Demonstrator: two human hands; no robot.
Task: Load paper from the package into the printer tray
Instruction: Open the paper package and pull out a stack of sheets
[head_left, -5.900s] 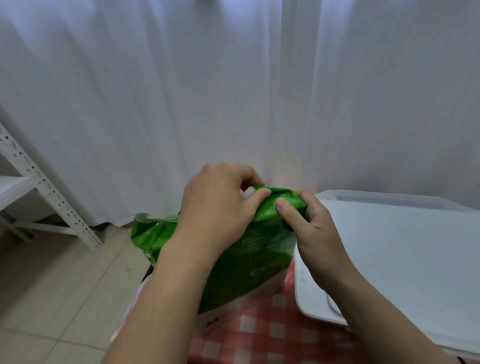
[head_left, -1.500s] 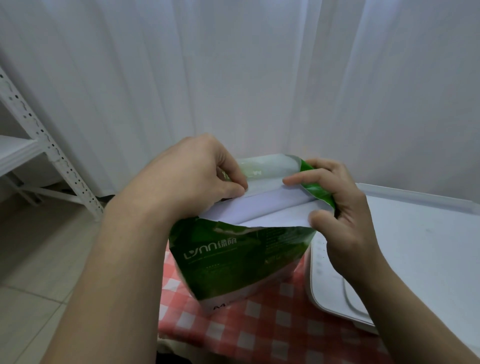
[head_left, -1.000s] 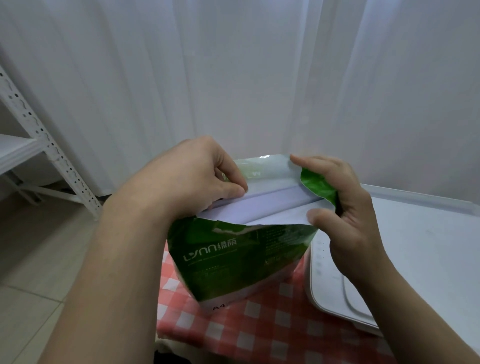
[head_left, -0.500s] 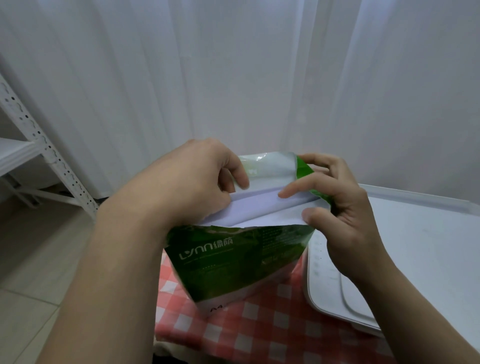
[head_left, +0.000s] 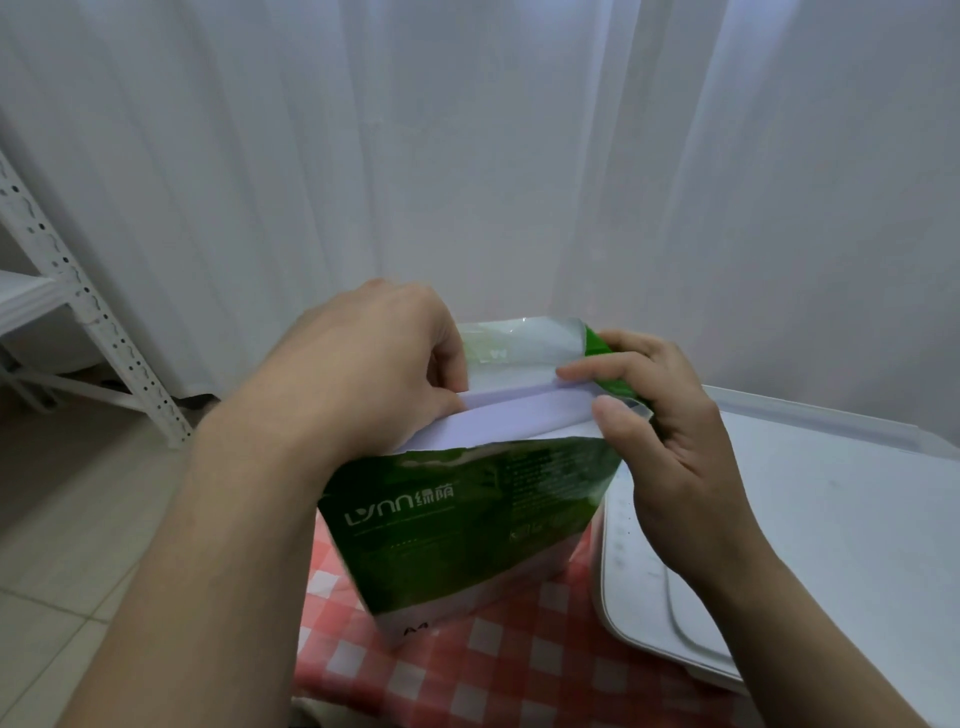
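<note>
paper (head_left: 514, 421) in package (head_left: 467, 525), printer (head_left: 810, 525) right

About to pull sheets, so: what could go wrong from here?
The left hand and right hand pinch only the top edge of the white paper stack; pulled unevenly, sheets may crease or fan.
The green plastic paper package stands on end near the edge of the red-and-white checked tablecloth and could tip off.

Two bare hands: left hand (head_left: 374, 374), right hand (head_left: 670, 441). Left forearm (head_left: 208, 545) behind the left wrist is bare to the frame's bottom edge. Right forearm (head_left: 810, 639) behind the right wrist is bare too. Right thumb nail is short and plain.
</note>
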